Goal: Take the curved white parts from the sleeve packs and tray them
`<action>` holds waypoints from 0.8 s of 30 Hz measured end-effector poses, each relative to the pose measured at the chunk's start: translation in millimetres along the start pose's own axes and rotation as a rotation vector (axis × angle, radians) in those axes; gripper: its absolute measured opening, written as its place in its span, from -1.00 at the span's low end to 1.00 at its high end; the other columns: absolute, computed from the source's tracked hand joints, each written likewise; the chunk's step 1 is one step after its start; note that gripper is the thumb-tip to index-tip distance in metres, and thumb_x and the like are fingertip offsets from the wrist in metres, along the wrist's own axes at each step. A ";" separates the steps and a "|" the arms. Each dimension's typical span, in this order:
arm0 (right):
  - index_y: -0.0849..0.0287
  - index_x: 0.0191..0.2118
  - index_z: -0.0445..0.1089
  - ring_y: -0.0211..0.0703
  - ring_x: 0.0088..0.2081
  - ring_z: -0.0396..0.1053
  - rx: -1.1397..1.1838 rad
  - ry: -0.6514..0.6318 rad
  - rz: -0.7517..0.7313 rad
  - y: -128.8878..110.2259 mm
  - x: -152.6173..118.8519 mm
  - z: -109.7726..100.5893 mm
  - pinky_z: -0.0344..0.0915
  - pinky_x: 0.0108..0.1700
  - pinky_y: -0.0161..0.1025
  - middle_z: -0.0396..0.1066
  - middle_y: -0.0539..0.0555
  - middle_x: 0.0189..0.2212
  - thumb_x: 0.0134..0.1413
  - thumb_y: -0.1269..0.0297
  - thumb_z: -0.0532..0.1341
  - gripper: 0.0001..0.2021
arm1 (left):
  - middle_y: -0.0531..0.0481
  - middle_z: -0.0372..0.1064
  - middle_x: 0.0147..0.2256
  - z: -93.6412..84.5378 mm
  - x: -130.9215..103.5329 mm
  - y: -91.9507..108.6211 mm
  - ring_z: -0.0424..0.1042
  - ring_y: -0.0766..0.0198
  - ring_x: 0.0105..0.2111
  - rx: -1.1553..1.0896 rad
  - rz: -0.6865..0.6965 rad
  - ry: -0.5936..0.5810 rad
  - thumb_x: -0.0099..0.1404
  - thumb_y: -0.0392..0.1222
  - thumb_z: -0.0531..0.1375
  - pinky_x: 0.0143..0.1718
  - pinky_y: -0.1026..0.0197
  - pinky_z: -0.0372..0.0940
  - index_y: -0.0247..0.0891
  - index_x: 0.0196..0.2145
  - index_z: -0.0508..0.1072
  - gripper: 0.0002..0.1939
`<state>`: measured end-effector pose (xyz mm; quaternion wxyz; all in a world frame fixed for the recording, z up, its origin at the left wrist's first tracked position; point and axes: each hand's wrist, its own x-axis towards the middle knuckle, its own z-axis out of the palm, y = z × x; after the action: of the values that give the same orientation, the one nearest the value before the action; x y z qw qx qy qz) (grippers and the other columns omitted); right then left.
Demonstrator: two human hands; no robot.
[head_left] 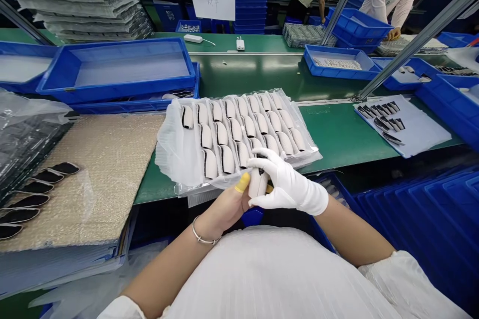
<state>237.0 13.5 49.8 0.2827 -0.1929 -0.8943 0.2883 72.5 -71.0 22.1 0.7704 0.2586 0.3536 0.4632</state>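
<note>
both hands are meeting in front of the body and pinching one white piece [258, 183] between them. the left hand [228, 204] is gripping it low, its yellow-covered thumb [242, 182] lying along the left side and another yellow-tipped finger showing at the right. the right hand [286, 184], wearing a white glove, is curving over from the other side, its fingers bending across the top and its thumb reaching toward the bottom end. the white piece is sitting between the fingers of both hands, just beside the near edge of a clear tray [170, 169], and is showing a dark patch near its top. a bracelet [205, 237] is circling the left wrist. beyond the hands, the clear tray is lying on a green table [337, 139] and holding rows of similar white pieces with black edges. to the left, dark pieces [33, 187] are lying in a curved line on a bubble-wrapped board [108, 169], with a blue bin [130, 67] resting behind. to the right, small black-and-white pieces [389, 124] are lying on a white sheet [422, 134]
</note>
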 end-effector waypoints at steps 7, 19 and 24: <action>0.10 0.22 0.19 0.28 0.34 0.09 0.181 0.069 -0.056 -2.4 -2.1 7.6 0.17 0.27 0.17 0.07 0.36 0.26 -0.19 0.17 0.47 -0.20 | -0.09 0.52 -0.33 -2.6 4.3 -7.7 0.49 0.18 -0.31 -0.178 -0.088 -0.023 0.26 0.19 0.30 -0.33 0.22 0.33 -0.24 -0.19 0.58 -0.58; -0.03 0.30 0.13 0.25 0.45 -0.21 0.314 0.019 0.003 3.9 -21.6 16.5 -0.07 0.39 0.23 -0.18 0.25 0.45 -0.08 0.11 0.50 -0.16 | -0.01 0.45 -0.38 -5.8 0.8 -15.1 0.44 0.32 -0.39 -0.409 -0.055 -0.068 0.08 0.23 0.41 -0.35 0.30 0.39 -0.29 -0.23 0.58 -0.48; 0.00 0.32 0.15 0.20 0.45 -0.18 0.321 0.023 0.035 0.0 -25.2 19.6 -0.09 0.41 0.19 -0.19 0.25 0.46 -0.04 0.13 0.49 -0.17 | -0.07 0.53 -0.28 -9.7 -0.9 -13.7 0.51 0.26 -0.33 -0.354 -0.050 0.036 0.06 0.21 0.43 -0.31 0.27 0.41 -0.28 -0.21 0.60 -0.48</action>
<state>244.2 -7.2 26.6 0.3151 -0.1639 -0.8300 0.4302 71.9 -77.1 6.4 0.8088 0.1017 0.2864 0.5034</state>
